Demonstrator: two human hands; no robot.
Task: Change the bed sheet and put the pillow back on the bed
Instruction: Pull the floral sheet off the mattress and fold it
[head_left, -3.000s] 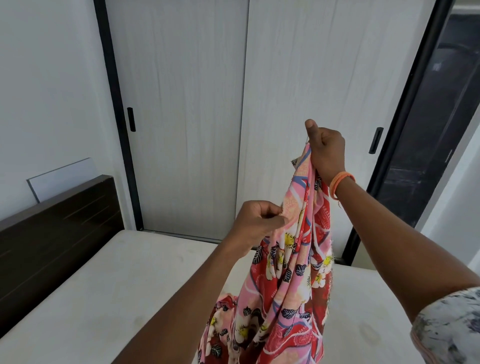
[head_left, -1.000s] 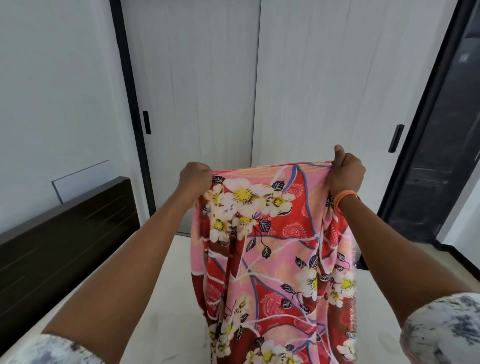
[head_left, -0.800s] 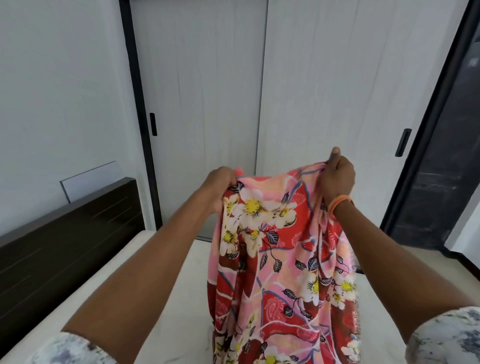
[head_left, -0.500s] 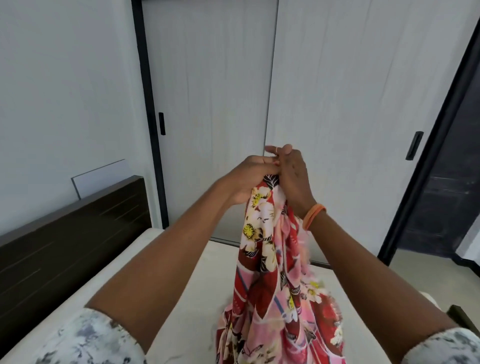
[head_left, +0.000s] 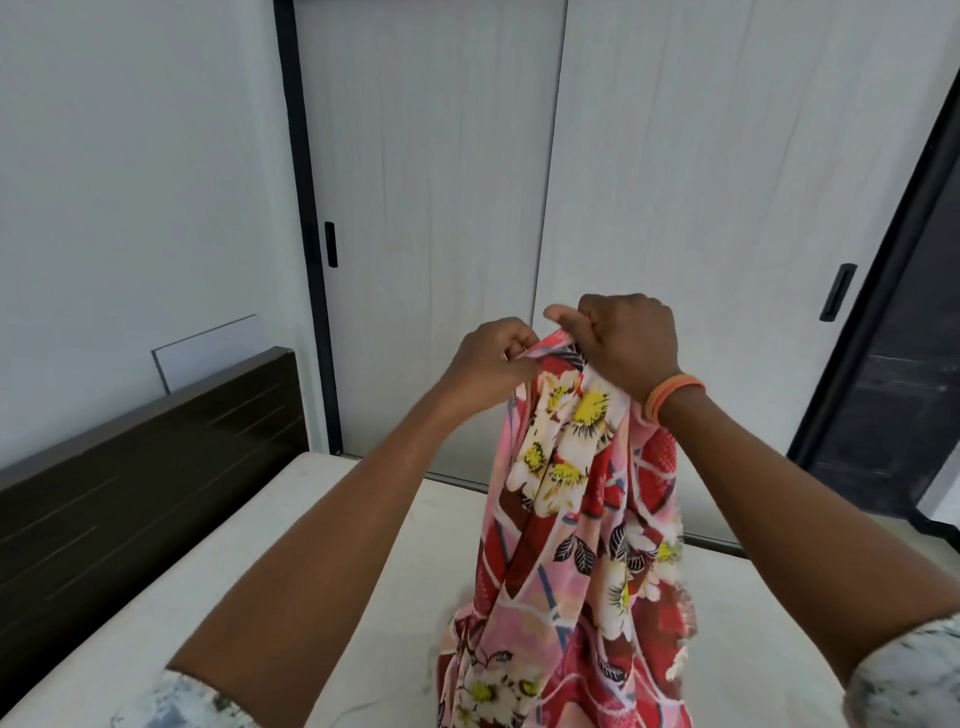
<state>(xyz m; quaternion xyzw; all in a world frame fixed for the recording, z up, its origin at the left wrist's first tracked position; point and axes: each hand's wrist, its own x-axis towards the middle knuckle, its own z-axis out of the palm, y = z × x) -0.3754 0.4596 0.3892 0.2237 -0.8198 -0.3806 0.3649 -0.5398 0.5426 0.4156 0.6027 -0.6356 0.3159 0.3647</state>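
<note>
Head view: a thin, soft floral bed sheet (head_left: 576, 519), printed in red and pink with white-and-yellow blossoms and dark leaves, hangs in long gathered folds from both hands down to the bare mattress (head_left: 311, 561). Its lower end bunches on the mattress and is cut off by the bottom edge. The mattress is off-white, smooth and faintly stained. A dark wooden headboard (head_left: 135, 483) with fine horizontal grooves runs along the left side. Behind stand pale wood-grain sliding wardrobe doors (head_left: 441, 208) in a black frame, each with a slim black recessed handle.

The left hand (head_left: 488, 364) is curled, its fingers pinching the top edge of the sheet. The right hand (head_left: 623, 343) is fisted round the same bunched edge, just beside the left, thumb lying across the top; an orange band (head_left: 672, 395) circles its wrist. How many layers of cloth each hand holds is hidden inside the folds. Mottled white-grey sleeves (head_left: 904, 675) show at the lower corners, cropped.
</note>
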